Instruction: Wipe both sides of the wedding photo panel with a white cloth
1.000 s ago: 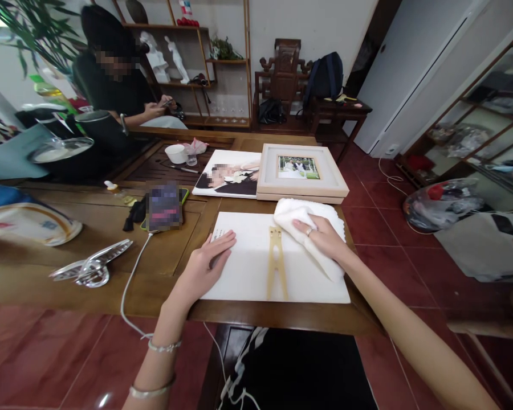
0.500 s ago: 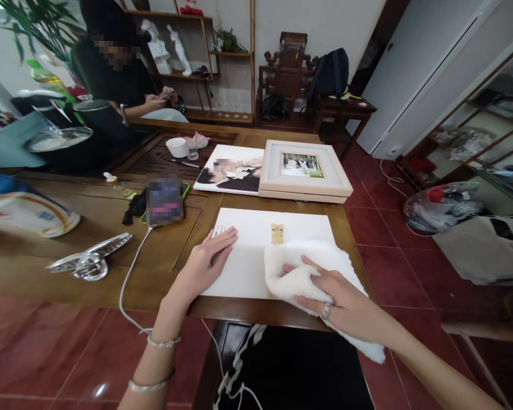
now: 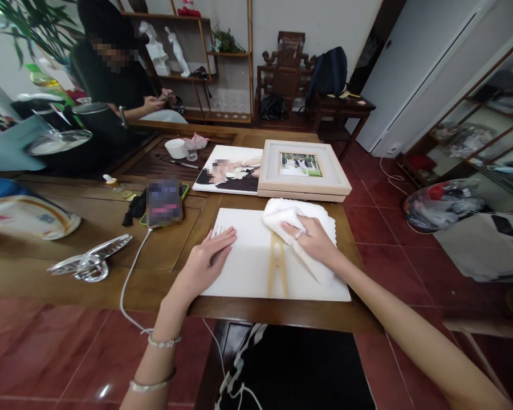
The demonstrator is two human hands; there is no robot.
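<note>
White cloth [image 3: 277,215] lies, apparently pressed, beneath fingers [image 3: 291,227] of right hand [image 3: 313,242].

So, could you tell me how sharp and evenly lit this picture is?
Head view: the left hand and right hand at the flat white rectangular board are sharp and softly lit; the propped phone screen is pixelated; the glossy red floor tiles carry a glare spot; the white door leans from wide-angle distortion.
</note>
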